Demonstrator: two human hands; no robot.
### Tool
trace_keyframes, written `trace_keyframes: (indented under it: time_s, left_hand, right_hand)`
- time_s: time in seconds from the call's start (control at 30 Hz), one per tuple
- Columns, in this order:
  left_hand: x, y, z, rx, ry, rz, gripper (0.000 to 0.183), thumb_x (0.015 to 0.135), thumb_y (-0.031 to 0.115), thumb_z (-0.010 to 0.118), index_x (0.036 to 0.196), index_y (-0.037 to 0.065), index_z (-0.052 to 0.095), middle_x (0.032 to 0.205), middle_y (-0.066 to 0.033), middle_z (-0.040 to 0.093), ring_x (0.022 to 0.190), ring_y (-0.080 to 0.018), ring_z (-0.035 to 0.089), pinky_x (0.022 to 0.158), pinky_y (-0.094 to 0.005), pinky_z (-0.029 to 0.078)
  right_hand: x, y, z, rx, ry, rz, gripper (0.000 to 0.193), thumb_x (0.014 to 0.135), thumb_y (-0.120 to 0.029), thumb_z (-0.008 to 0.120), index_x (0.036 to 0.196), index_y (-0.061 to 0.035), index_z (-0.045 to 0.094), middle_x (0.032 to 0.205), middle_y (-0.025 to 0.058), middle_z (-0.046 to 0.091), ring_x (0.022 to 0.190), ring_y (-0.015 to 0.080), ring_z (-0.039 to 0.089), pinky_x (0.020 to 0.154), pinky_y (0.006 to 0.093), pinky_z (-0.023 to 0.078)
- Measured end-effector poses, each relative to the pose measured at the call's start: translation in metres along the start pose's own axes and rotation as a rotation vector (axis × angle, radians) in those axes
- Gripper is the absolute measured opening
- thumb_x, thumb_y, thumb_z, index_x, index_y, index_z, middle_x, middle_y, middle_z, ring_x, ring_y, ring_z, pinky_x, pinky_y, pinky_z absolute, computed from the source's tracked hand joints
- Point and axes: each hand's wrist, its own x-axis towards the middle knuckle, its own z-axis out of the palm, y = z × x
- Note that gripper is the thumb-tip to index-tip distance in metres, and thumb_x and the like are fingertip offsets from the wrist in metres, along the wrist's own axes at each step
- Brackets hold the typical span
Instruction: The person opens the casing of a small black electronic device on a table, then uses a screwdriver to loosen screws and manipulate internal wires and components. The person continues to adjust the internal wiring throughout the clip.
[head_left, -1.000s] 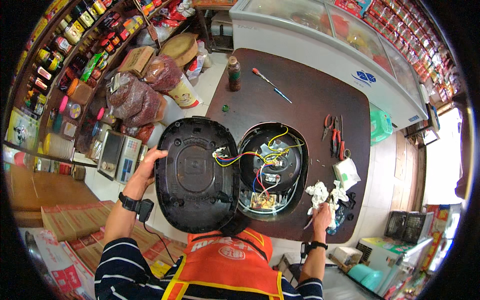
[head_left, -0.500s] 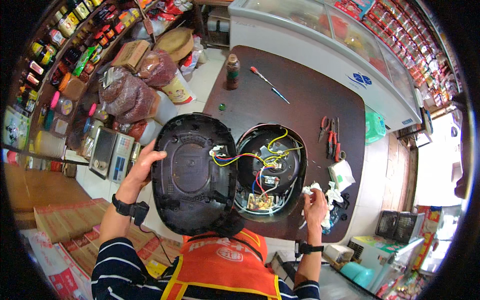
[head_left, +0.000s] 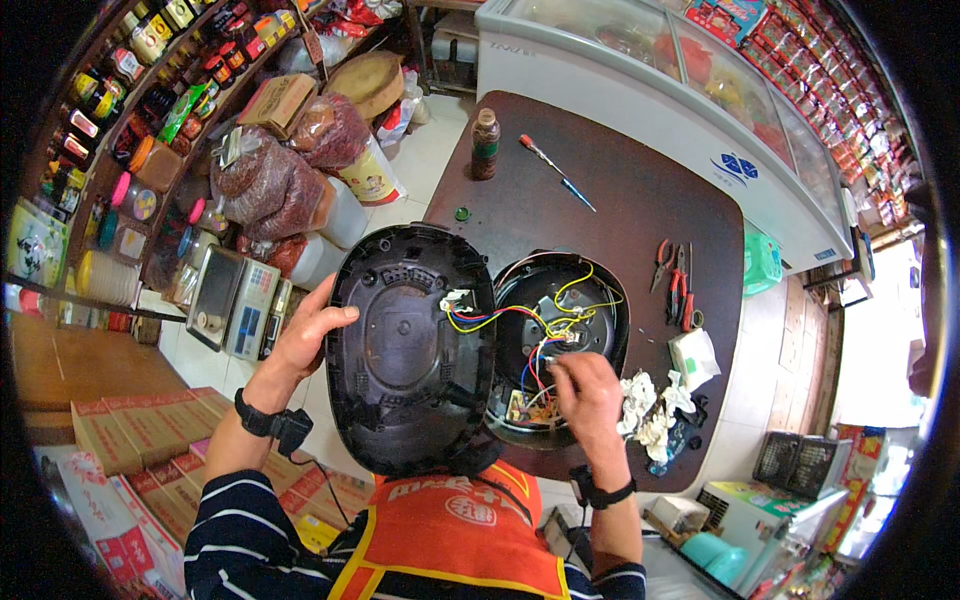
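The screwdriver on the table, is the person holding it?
No, the screwdriver lies alone on the dark table, far from the left hand and right hand.

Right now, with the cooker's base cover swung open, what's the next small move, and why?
Probably keep the left hand bracing the base cover and let the right hand pick out one wire: its fingers sit in the open cooker among tangled coloured wires, so pulling blindly risks snagging others.
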Motion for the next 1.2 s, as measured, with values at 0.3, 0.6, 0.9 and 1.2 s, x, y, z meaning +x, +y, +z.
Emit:
trace_keyframes:
  time_s: [0.3,0.6,0.9,1.2]
  left_hand:
    - [-0.010,0.002,0.015,0.057,0.050,0.090,0.073,0.094,0.017,0.071,0.160,-0.003,0.050,0.149,-0.0118,0.066,0.135,-0.0225,0.061,0.119,-0.0367,0.044]
    - [-0.007,0.004,0.024,0.157,0.072,0.206,0.072,0.098,0.016,0.064,0.165,-0.004,0.046,0.152,-0.0129,0.064,0.139,-0.0224,0.058,0.122,-0.0358,0.040]
    - [-0.003,-0.005,0.021,0.071,0.075,0.186,0.068,0.101,0.018,0.062,0.164,-0.005,0.046,0.151,-0.0126,0.064,0.138,-0.0217,0.059,0.120,-0.0344,0.042]
    - [-0.003,-0.016,0.031,0.105,0.120,0.302,0.064,0.103,0.017,0.060,0.160,-0.007,0.049,0.152,-0.0156,0.064,0.134,-0.0256,0.062,0.118,-0.0371,0.044]
  right_hand:
    - [0.054,-0.021,0.072,-0.214,-0.187,-0.033,0.051,0.086,-0.026,0.087,0.132,-0.0087,0.074,0.132,0.0111,0.071,0.124,0.0324,0.064,0.105,0.0488,0.045]
    - [0.062,-0.007,0.084,-0.089,-0.218,-0.167,0.009,0.092,-0.018,0.081,0.091,-0.0109,0.076,0.090,0.0076,0.070,0.092,0.0306,0.066,0.094,0.0459,0.046]
    - [0.067,-0.012,0.070,0.035,-0.370,-0.168,0.026,0.087,-0.035,0.088,0.088,-0.0118,0.076,0.087,0.0067,0.071,0.094,0.0303,0.066,0.106,0.0489,0.042]
    - [0.048,-0.029,0.083,-0.092,-0.189,-0.201,0.025,0.087,-0.023,0.084,0.106,-0.0077,0.077,0.093,0.0084,0.070,0.101,0.0306,0.065,0.099,0.0475,0.048]
